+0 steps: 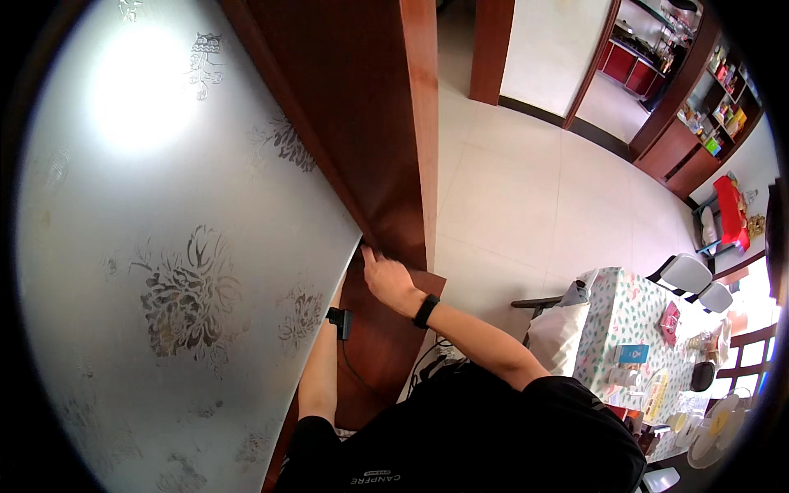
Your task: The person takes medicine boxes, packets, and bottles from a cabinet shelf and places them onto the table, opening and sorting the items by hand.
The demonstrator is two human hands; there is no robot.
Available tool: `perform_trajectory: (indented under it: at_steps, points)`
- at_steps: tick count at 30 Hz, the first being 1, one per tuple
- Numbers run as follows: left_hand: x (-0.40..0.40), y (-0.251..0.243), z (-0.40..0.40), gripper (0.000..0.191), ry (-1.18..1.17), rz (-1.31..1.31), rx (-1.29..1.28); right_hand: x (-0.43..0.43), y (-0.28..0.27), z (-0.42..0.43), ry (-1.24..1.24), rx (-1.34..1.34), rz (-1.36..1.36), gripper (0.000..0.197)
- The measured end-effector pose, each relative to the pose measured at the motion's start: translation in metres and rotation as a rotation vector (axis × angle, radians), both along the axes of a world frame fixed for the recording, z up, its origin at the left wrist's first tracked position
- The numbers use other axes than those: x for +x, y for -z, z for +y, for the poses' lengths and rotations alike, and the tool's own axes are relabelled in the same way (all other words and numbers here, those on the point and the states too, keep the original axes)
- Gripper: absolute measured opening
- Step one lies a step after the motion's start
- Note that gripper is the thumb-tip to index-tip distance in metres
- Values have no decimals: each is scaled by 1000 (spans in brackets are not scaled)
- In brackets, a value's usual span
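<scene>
A large frosted glass panel [246,246] with etched flower patterns fills the left side, its edge slanting down beside a dark wooden post [363,105]. At the lower corner, where the glass edge meets the wood, my right hand [387,277] reaches in with its index finger extended. A black band [425,310] circles that wrist. The fingertips sit against the dark gap, so any grip there is unclear. My left forearm [319,382] goes up behind the glass, which hides the left hand. Beside it, a small black box [345,325] with a cable shows above a brown wooden ledge [382,345].
Right of me stands a table [607,308] with a patterned cloth, bearing boxes and other items. A chair with a pale cloth [558,333] is against it. White chairs [685,273] stand beyond. Tiled floor [499,197] stretches to a kitchen doorway and a wooden shelf cabinet [675,148].
</scene>
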State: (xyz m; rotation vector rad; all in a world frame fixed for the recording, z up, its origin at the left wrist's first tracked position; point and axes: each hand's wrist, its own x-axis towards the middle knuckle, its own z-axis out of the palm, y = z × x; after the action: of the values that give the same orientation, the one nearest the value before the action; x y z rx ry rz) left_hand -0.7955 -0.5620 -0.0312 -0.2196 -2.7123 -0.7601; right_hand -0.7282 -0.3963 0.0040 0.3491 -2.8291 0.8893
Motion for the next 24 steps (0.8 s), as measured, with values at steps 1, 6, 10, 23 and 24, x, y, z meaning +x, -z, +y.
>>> perform_trajectory:
  at_steps: [1, 6, 10, 23, 24]
  points:
    - [4, -1, -6, 36, -15, -6, -1, 1, -1, -5, -7, 3, -12, 43]
    - [1, -6, 3, 36, 19, -19, 16, -4, 12, 3, 34, -38, 56, 31]
    - [7, -9, 3, 37, 26, -32, 25, -7, 18, 2, 40, -106, 95, 19]
    - [8, -13, 12, 37, 41, -56, 30, -7, 7, 7, 43, -180, 63, 9]
    - [8, -13, 12, 37, 44, -57, 33, -6, 6, 6, 42, -179, 63, 9]
